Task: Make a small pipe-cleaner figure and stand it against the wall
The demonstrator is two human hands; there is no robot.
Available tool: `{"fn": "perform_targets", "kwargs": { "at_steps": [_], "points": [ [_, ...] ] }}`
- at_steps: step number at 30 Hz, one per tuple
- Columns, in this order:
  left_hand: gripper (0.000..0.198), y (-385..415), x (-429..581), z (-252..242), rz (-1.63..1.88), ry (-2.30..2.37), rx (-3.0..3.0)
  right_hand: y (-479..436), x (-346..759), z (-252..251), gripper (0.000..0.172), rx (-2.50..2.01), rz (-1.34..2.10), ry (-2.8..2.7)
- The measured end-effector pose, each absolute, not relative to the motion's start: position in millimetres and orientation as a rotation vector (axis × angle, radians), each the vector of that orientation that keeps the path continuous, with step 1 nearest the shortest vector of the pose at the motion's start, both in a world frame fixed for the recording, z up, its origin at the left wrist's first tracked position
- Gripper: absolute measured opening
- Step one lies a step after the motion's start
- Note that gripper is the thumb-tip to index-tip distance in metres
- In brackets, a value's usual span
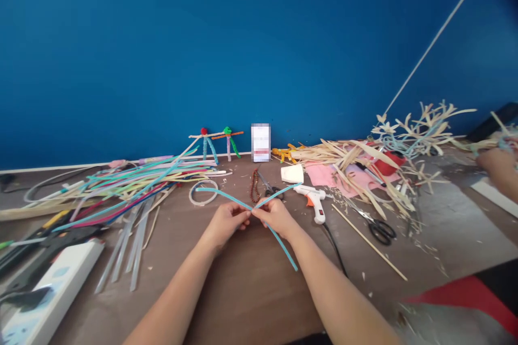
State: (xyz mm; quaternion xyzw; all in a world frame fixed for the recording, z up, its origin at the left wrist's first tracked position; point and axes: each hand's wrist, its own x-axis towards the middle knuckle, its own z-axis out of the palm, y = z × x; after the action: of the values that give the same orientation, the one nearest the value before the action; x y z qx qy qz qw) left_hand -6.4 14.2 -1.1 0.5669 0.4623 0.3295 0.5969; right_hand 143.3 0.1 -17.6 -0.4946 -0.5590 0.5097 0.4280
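Note:
Light blue pipe cleaners (285, 250) cross between my hands, just above the table. One arm reaches out to the upper left, one to the upper right, and one runs down past my right wrist. My left hand (229, 221) pinches near the crossing. With thumb and fingertips, my right hand (277, 215) grips right beside it. Whether these are two separate stems is hard to tell, as fingers cover part of the crossing. Close to my right hand lie a white hot glue gun (315, 200) and a small cream-coloured piece (292, 173).
Pipe cleaners (162, 175), clear glue sticks (137, 250) and a power strip (60, 285) lie left. Two pipe-cleaner figures (208, 145) and a phone (261, 143) stand by the wall. Scissors (380, 230) and pale strips (343, 159) lie right, beyond them another person's hand (499, 159).

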Motion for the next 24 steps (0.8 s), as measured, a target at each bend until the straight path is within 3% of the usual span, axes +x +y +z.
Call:
{"fn": "perform_targets", "kwargs": {
  "at_steps": [13, 24],
  "points": [
    [0.023, 9.5, -0.9, 5.5, 0.793, 0.984, 1.106, -1.7, 139.7, -17.9, 0.019, -1.212, 1.013, -1.466],
    [0.022, 12.9, -6.7, 0.1, 0.739, 0.945, 1.088, -1.1, 143.8, -16.8, 0.018, -1.196, 1.14, -1.492]
  ]
}}
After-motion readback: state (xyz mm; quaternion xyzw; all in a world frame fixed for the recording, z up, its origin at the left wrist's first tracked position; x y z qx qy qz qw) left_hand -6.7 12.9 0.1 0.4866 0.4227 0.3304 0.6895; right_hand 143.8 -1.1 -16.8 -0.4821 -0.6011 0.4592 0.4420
